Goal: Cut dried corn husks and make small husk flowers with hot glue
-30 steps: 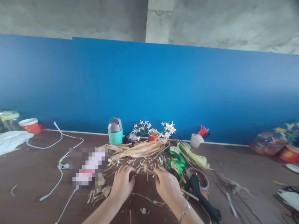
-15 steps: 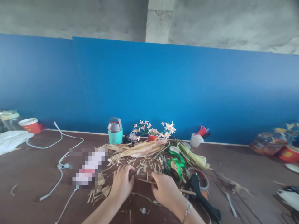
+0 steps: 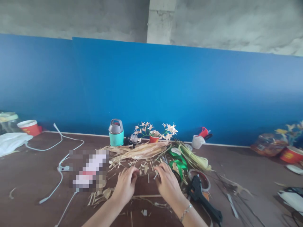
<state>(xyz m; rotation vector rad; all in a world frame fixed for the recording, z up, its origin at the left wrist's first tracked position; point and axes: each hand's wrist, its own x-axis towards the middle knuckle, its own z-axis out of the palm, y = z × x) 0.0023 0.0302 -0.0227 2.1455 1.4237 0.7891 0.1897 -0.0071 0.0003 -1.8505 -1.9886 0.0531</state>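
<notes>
My left hand (image 3: 125, 185) and my right hand (image 3: 167, 183) rest on the brown table (image 3: 35, 176), fingers curled, pinching the two ends of a thin dry straw strip (image 3: 145, 173) stretched between them. Loose straw scraps (image 3: 144, 165) lie just beyond my fingers. A long thin stick (image 3: 146, 196) lies on the table between my wrists. A pile of dried husks (image 3: 139, 150) sits further back.
A black glue gun (image 3: 201, 197) and a tape roll (image 3: 201, 176) lie right of my right hand, green ribbon (image 3: 178, 161) behind them. A teal flask (image 3: 116, 132), a small flower pot (image 3: 154, 134), white cables (image 3: 60, 160) and red cups (image 3: 29, 126) stand further off.
My right hand has moved forward and up toward the scraps; the long stick that lay across under it now lies nearer me between the wrists. My left hand has barely shifted.
</notes>
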